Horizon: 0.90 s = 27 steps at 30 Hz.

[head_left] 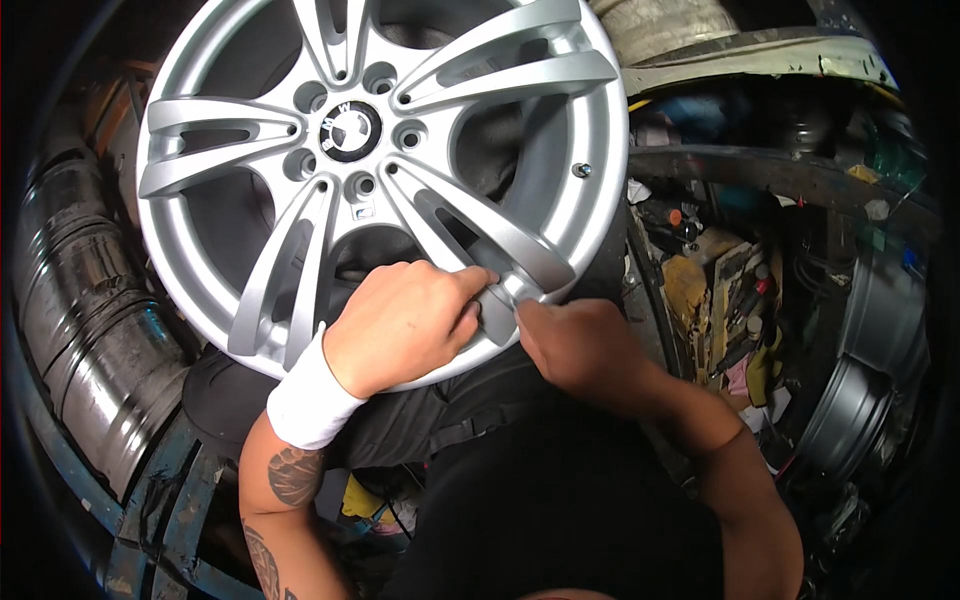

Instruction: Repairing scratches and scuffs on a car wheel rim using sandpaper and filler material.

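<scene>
A silver alloy wheel (215, 290) with paired spokes lies face up across my lap, without a tyre. At its lower right, both of my hands meet around the outer end of one double spoke (495, 318). My left hand (405, 325), with a white wristband (312, 400), is curled over the near arm of that spoke, thumb and index finger closing toward its edge. My right hand (585, 350) is closed in a pinch against the rim beside the spoke. Whatever small thing the fingertips may hold is hidden.
Stacked dark metallic wheel barrels (95, 320) stand on the left above a blue metal frame (150, 520). To the right, a cluttered shelf holds tools and a worn wooden box (735, 300). Another grey wheel (850, 415) sits at the far right. A valve stem (581, 170) pokes from the rim.
</scene>
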Each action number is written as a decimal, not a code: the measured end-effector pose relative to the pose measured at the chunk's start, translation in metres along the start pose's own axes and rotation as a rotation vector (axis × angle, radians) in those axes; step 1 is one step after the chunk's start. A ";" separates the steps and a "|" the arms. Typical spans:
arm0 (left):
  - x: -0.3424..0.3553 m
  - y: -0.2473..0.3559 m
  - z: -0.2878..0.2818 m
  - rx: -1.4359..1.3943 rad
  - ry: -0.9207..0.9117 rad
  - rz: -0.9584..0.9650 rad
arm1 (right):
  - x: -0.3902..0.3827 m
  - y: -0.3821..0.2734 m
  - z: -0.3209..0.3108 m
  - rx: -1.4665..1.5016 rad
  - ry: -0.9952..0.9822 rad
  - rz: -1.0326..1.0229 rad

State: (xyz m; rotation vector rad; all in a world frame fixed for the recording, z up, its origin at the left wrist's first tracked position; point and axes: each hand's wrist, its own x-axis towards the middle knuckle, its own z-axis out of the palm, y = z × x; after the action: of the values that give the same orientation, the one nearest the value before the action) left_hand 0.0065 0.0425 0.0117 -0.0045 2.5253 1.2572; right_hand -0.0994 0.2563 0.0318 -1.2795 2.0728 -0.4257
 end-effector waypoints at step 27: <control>0.002 0.019 0.034 0.075 -0.113 -0.144 | -0.014 -0.004 -0.010 0.081 0.066 -0.037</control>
State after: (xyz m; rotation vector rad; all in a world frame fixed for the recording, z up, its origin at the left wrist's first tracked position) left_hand 0.0115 0.0808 0.0072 -0.0930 2.4264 1.0761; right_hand -0.0996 0.2662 0.0465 -1.2732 2.0670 -0.5698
